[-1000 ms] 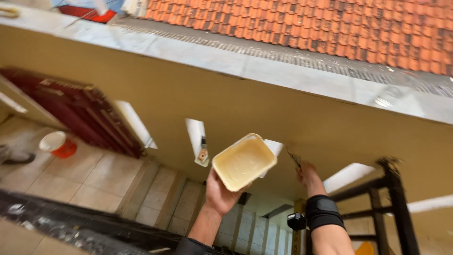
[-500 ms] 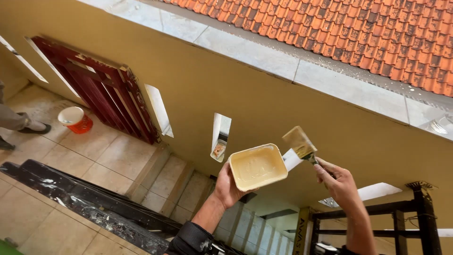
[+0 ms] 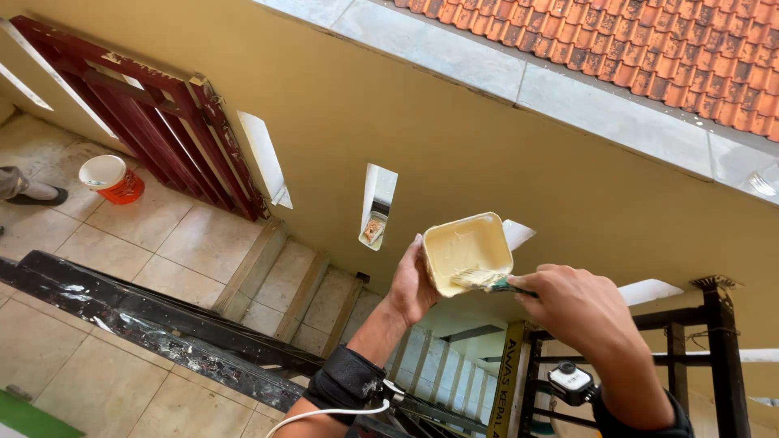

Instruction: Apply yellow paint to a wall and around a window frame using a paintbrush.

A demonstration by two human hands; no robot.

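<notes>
Cream-yellow paint coating the inside of a small square plastic tub (image 3: 468,251), held up close against the tan wall (image 3: 454,138), just right of a narrow white vent slot (image 3: 376,204). Left hand (image 3: 412,285) cupped under and behind the tub's left side, fingers wrapped round its wall, thumb near the rim, wrist cocked back, forearm rising from the lower middle with a black wristband (image 3: 346,380) and a white cable trailing off it. Right hand (image 3: 576,307) closed round the handle of a paintbrush (image 3: 487,281), knuckles up, bristles lying flat across the tub's lower rim, loaded with the same pale paint; forearm coming in from the lower right, small camera (image 3: 568,380) strapped below the wrist. Open air on all sides of both hands, wall face just beyond the tub. Overhead, a pale concrete ledge (image 3: 568,89) edging the orange clay roof tiles (image 3: 649,40). To the right, black scaffold frame (image 3: 718,349) close beside the right forearm. Far below, beige floor tiles (image 3: 154,235), a dark red slatted door (image 3: 154,130) and an orange bucket (image 3: 112,178) with a white lid, well apart from the hands. Someone's shoe (image 3: 32,191) at the left edge.
</notes>
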